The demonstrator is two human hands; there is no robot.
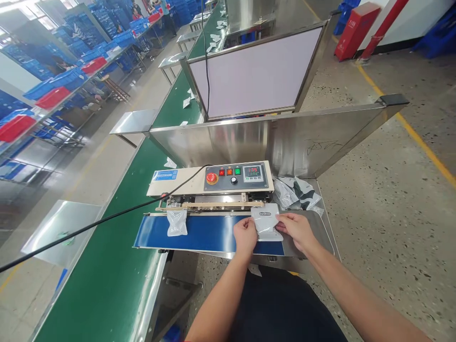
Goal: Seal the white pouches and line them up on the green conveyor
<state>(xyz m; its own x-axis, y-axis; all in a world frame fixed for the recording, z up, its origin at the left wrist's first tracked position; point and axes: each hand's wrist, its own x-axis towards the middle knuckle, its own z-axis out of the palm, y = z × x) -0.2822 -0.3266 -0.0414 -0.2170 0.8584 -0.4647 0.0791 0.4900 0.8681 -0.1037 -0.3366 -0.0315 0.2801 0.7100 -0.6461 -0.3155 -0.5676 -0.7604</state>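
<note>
- Head view: the left hand (245,233) and the right hand (295,229) are each pinching a side of a small plastic pouch (266,221), which is lying flat on the blue belt (206,233) at the entry of the sealing machine (213,183).
- Judged step: feeding the pouch's top edge into the sealer slot; the next move is calling for level alignment.
- A second pouch (177,222) is riding the belt, well apart to the left.

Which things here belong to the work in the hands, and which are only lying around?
In use:
left hand
right hand
pouch, held by both hands
blue belt
sealing machine
second pouch on the belt

Lying about:
pile of bags
black cable
green conveyor
</note>
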